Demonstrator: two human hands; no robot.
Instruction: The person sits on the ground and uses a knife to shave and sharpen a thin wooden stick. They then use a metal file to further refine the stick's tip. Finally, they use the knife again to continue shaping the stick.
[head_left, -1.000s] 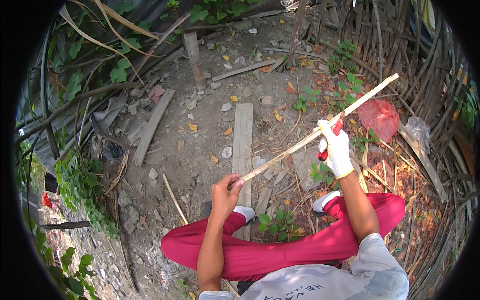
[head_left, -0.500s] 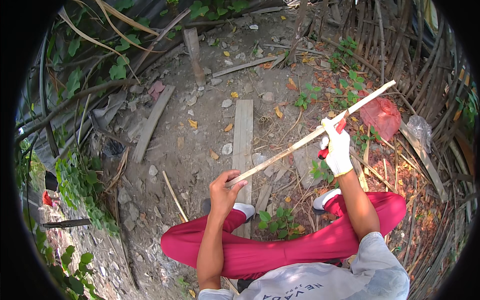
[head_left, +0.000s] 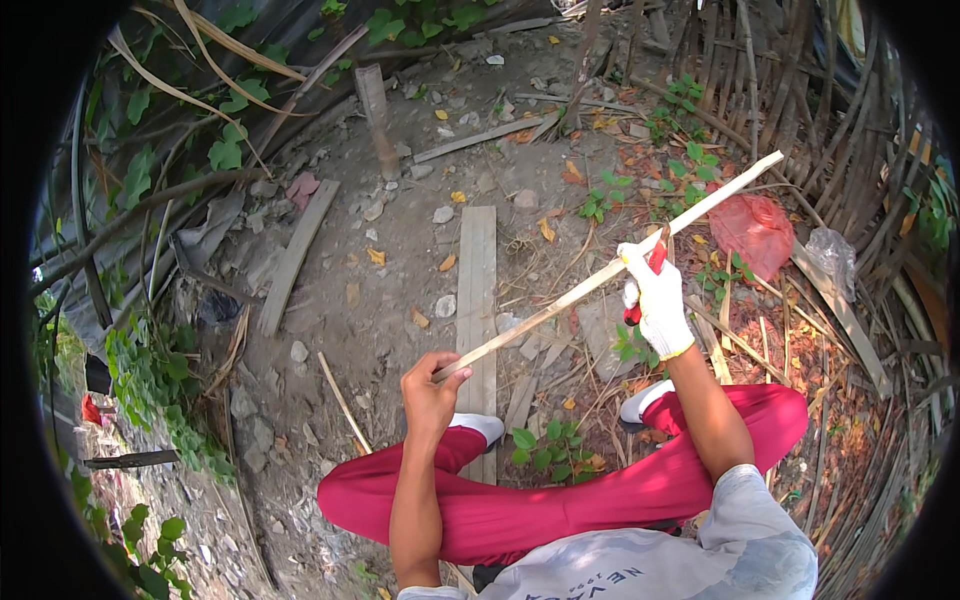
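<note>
A long, pale, thin wooden stick (head_left: 560, 303) runs slantwise in front of me, from lower left to upper right. My bare left hand (head_left: 432, 388) is closed around its lower end, thumb and fingers pinching it. My right hand (head_left: 663, 308), in a white glove with a yellow cuff, grips a red-handled tool (head_left: 657, 256) against the stick's upper half. A dark, blade-like tip shows above the red handle; the glove hides the rest, so its exact kind is unclear. Below the stick lies a flat grey plank (head_left: 477, 260), on the ground between my feet.
A red plastic bag (head_left: 752, 238) and a clear one (head_left: 832, 256) lie at right, before a stick fence (head_left: 800, 110). A wooden post (head_left: 376, 120) stands ahead. Another plank (head_left: 298, 258) lies at left, near leafy vines (head_left: 150, 370). Stones and dry leaves dot the dirt.
The stick and both hands appear slightly further left, partly because the whole view has shifted. Both grips stay the same, with the right hand still around the red-handled tool.
</note>
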